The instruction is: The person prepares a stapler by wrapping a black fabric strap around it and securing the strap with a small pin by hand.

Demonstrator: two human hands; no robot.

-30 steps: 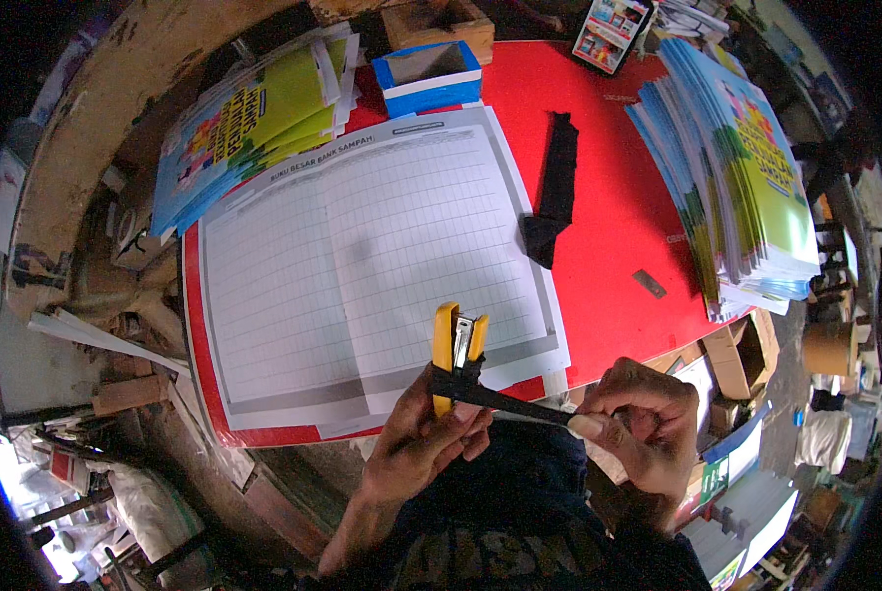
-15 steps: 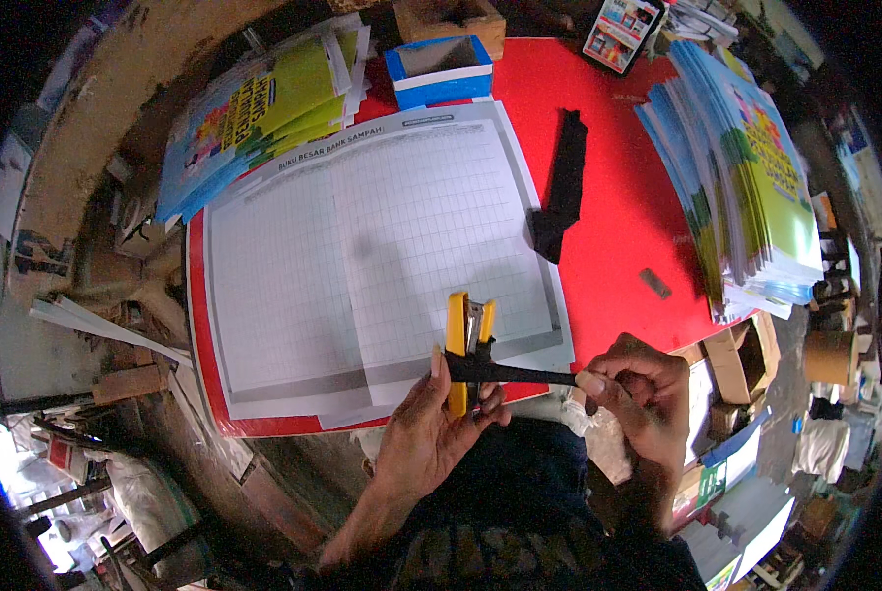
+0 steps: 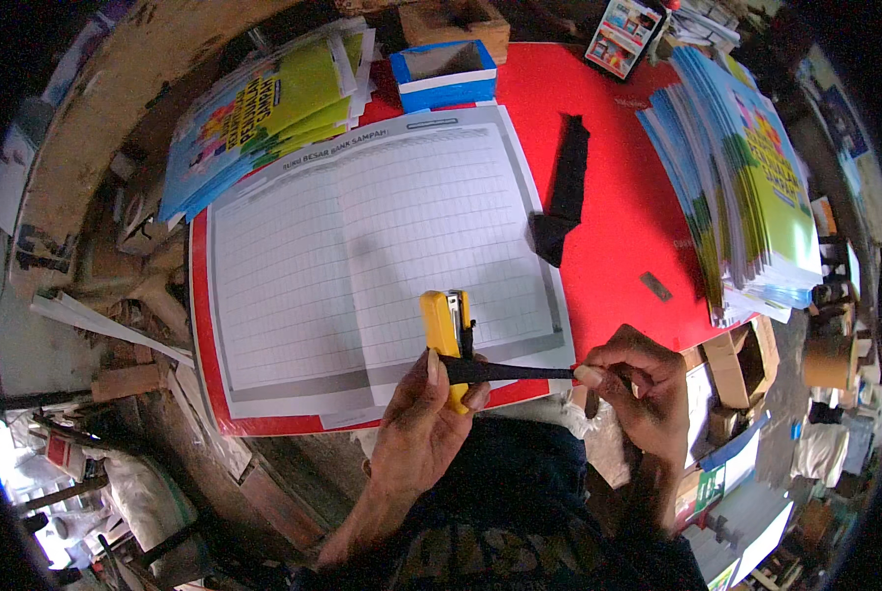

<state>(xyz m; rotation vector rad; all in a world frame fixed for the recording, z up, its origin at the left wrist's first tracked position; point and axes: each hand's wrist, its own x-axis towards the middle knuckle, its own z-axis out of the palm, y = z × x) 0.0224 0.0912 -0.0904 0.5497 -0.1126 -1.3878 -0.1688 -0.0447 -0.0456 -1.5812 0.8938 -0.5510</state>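
My left hand (image 3: 421, 433) is closed round the lower part of a yellow stapler (image 3: 440, 320), which stands nearly upright above the table's near edge. Across the stapler lies a black strip (image 3: 515, 372), cloth or tape, pressed under my left thumb. It runs taut to the right, where my right hand (image 3: 642, 386) pinches its far end between thumb and fingers. Whether the strip goes fully round the stapler is hidden by my left fingers. Beyond the hands a large open ledger sheet (image 3: 283, 256) with printed grid lines covers much of the red table (image 3: 618, 286).
A folded black strip (image 3: 566, 177) lies right of the sheet. Booklet stacks stand at the left (image 3: 254, 113) and right (image 3: 756, 177). At the back are a blue-and-white box (image 3: 446, 91) and an upright printed card (image 3: 623, 37). A small brown piece (image 3: 656, 286) lies on the right.
The stapler has shifted a little left and turned in my left hand. The black strip between the hands stays taut, and my right hand keeps its pinch in nearly the same place.
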